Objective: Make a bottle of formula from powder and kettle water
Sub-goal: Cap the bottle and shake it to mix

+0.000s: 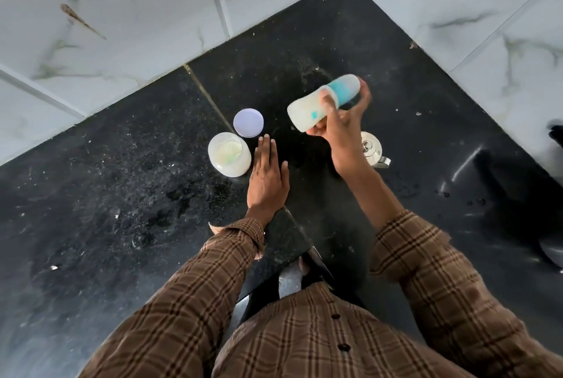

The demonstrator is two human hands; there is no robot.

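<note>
My right hand (336,121) grips a baby bottle (307,114) with milky liquid and a blue cap end, held tilted almost on its side above the black counter; the bottle looks motion-blurred. My left hand (268,175) lies flat on the counter, fingers together, holding nothing. Just left of it stands an open jar of pale formula powder (229,154). Its round lavender lid (248,122) rests flat on the counter behind the jar. A shiny steel kettle (372,149) stands under and right of my right wrist, partly hidden by it.
The black stone counter (122,179) fills a corner between white marble-tiled walls (106,27). A dark object (556,136) shows at the right edge. Water drops (475,202) lie on the counter at the right. The counter's front corner is below my chest.
</note>
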